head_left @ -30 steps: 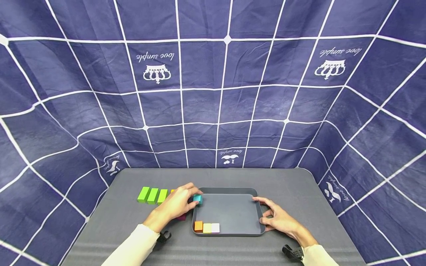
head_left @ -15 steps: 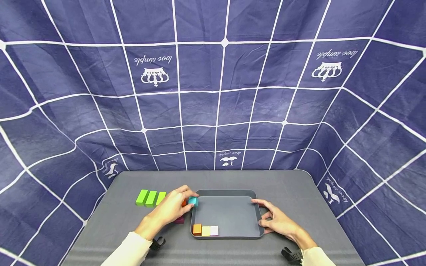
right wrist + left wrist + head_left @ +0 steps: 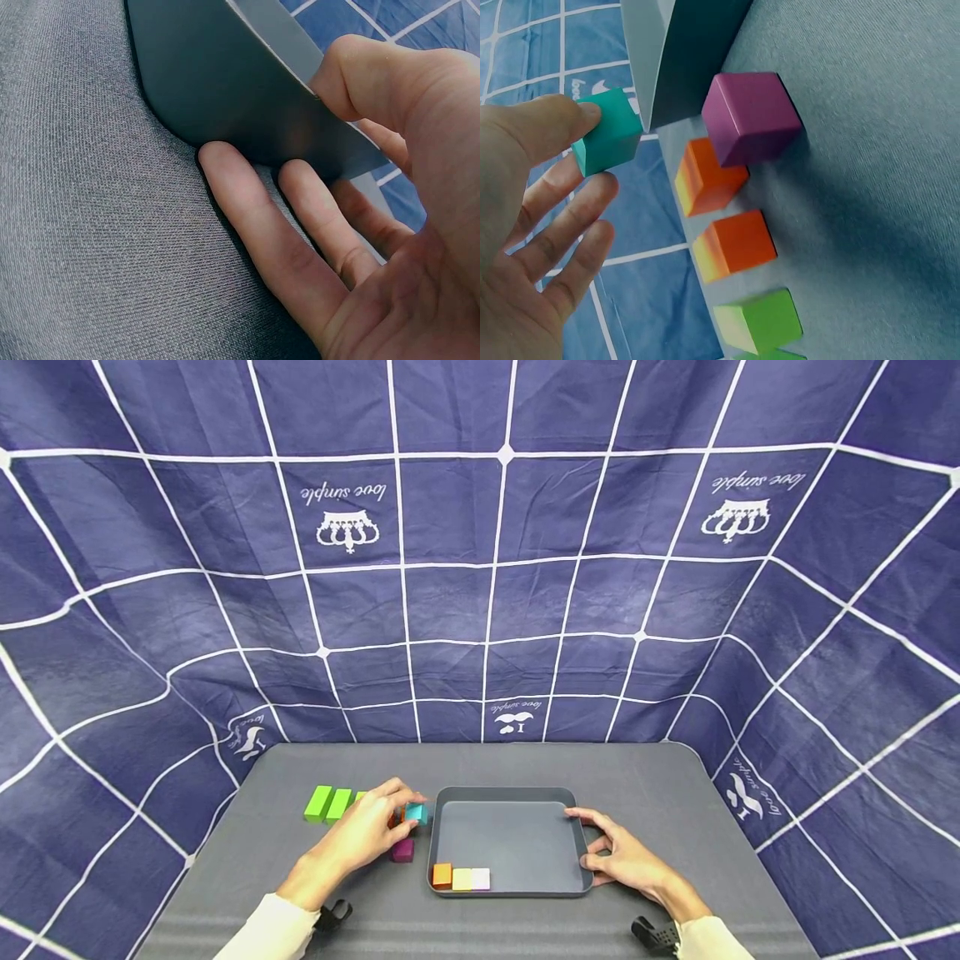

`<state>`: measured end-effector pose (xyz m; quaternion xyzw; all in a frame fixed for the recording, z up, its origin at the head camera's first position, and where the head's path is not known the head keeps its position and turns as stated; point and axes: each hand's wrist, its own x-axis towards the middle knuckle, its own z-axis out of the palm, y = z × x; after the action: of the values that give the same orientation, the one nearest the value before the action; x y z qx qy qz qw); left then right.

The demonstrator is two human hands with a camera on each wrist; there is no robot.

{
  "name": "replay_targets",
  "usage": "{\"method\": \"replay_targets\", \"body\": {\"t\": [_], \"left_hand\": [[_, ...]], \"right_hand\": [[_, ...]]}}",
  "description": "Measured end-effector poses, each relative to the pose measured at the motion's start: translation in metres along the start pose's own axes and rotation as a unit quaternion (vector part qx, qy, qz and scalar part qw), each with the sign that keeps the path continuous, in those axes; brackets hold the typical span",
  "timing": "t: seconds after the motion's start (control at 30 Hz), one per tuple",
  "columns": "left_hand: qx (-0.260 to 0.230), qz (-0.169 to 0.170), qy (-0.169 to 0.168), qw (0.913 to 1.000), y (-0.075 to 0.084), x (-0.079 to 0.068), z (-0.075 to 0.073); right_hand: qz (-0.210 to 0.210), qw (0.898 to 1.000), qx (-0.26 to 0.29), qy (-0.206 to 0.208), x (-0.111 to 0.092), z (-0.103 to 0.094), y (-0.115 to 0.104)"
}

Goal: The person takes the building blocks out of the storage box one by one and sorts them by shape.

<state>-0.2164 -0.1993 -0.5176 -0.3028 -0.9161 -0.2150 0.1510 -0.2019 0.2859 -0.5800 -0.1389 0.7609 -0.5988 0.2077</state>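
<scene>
My left hand (image 3: 367, 827) pinches a teal cube (image 3: 417, 813) between thumb and fingers, just left of the grey tray (image 3: 510, 839). In the left wrist view the cube (image 3: 609, 133) is raised above the row of blocks, and the lower fingers are spread apart. A purple cube (image 3: 754, 116) sits on the table beside the tray's outer wall. Two orange blocks (image 3: 742, 241) stand near it, partly hidden by the hand in the head view. My right hand (image 3: 360, 247) grips the tray's right side, thumb over the rim and fingertips against the outer wall.
Inside the tray's near left corner, an orange cube (image 3: 442, 876), a yellow cube (image 3: 462, 880) and a white cube (image 3: 481, 879) form a row. Several green blocks (image 3: 318, 803) line up on the table's left. A blue checked cloth (image 3: 450, 602) hangs behind and around.
My left hand has carried the teal cube leftward, from over the tray's left edge to outside it. More of the purple cube shows now. The right hand keeps its grip on the tray.
</scene>
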Motion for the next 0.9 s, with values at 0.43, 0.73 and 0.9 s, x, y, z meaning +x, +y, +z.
{"method": "replay_targets", "body": {"t": [0.43,0.73,0.9], "left_hand": [[0.031,-0.026,0.001,0.9992,-0.013,-0.024,-0.009],[0.018,-0.026,0.002,0.9995,-0.024,-0.039,-0.012],[0.019,-0.031,-0.005,0.9993,-0.029,-0.046,-0.013]], "right_hand": [[0.004,1.0,-0.005,0.002,-0.001,0.001,-0.004],[0.009,1.0,-0.001,0.001,-0.001,0.001,-0.004],[0.007,1.0,0.004,0.0,0.0,0.001,-0.003]]}}
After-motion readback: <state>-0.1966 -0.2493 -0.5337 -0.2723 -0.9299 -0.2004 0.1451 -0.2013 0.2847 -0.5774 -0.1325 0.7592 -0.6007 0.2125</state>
